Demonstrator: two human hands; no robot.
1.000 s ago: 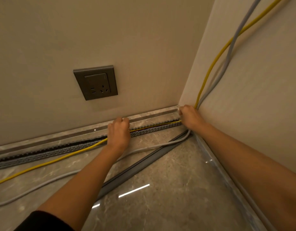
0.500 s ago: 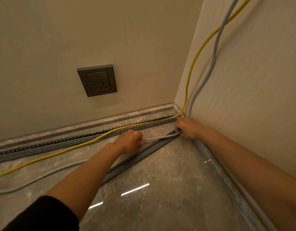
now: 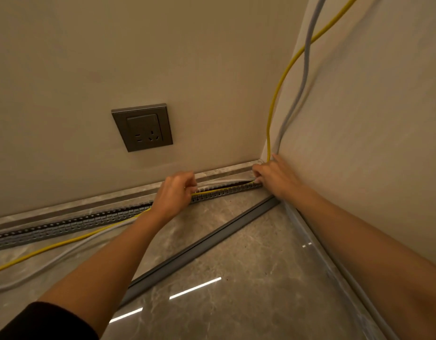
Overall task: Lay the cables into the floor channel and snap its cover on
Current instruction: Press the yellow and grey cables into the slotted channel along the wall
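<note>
Cables first: the yellow cable (image 3: pixel 226 189) and the grey cable (image 3: pixel 224 180) lie along the slotted floor channel (image 3: pixel 72 223) between my two hands, at the foot of the wall. My left hand (image 3: pixel 174 192) is closed over both cables above the channel, fingers curled down. My right hand (image 3: pixel 273 176) presses them into the corner, where they turn up the side wall; how its fingers grip I cannot tell. Left of my left hand both cables trail loose across the marble floor (image 3: pixel 236 303). Nearer me, the channel cover (image 3: pixel 199 246) lies diagonally, apart from the channel. A socket (image 3: pixel 142 127) sits on the wall above.
</note>
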